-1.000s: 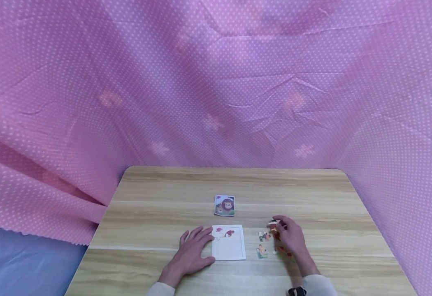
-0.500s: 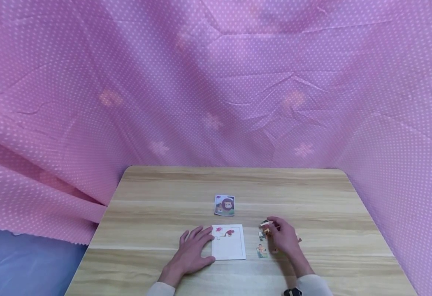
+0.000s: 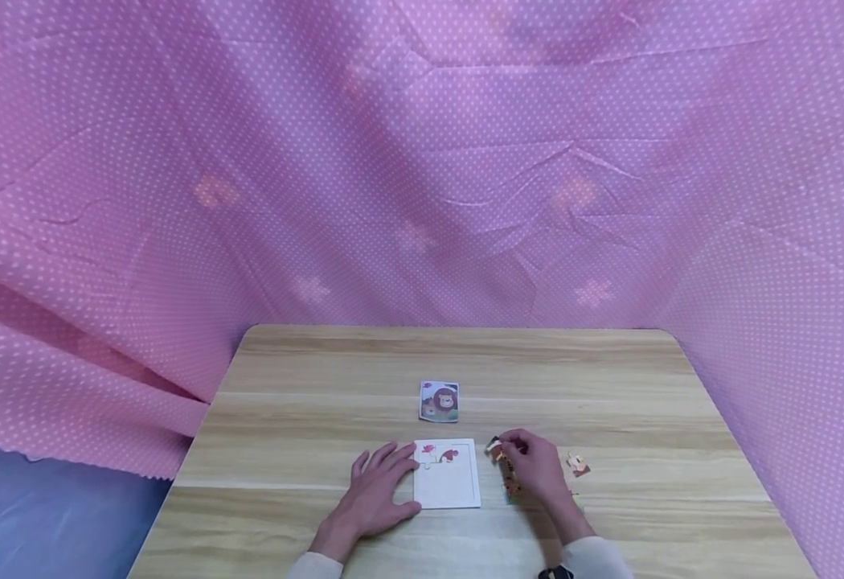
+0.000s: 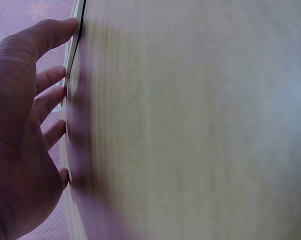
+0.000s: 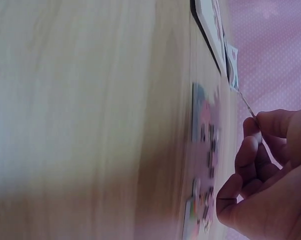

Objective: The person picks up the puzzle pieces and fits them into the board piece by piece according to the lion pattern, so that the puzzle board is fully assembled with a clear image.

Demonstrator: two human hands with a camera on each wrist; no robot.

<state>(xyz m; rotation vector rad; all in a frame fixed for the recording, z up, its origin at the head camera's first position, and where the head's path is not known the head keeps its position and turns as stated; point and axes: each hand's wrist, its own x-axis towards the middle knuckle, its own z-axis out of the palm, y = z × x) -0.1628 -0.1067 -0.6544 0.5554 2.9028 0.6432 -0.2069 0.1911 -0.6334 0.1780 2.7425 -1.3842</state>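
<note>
A white puzzle board (image 3: 447,489) lies on the table, with a pink figure and a reddish-brown piece showing along its top. Spread against its left edge, my left hand (image 3: 373,497) touches it with fingertips and thumb; in the left wrist view the fingers (image 4: 50,102) are fairly straight. My right hand (image 3: 536,468) pinches a dark-and-brown puzzle piece (image 3: 496,450) between thumb and fingers, just right of the board. Edge-on in the right wrist view, the puzzle piece (image 5: 248,106) is held above the table. Beneath that hand are loose puzzle pieces (image 3: 512,492), partly hidden.
Beyond the board lies a picture card (image 3: 439,402) with a lion on it. Another loose piece (image 3: 577,464) sits to the right of my right hand. The wooden table (image 3: 306,386) ends at a pink dotted curtain (image 3: 422,201).
My right hand has moved left toward the board with the pinched puzzle piece, uncovering a loose piece on the right. My left hand stays in place on the board's edge.
</note>
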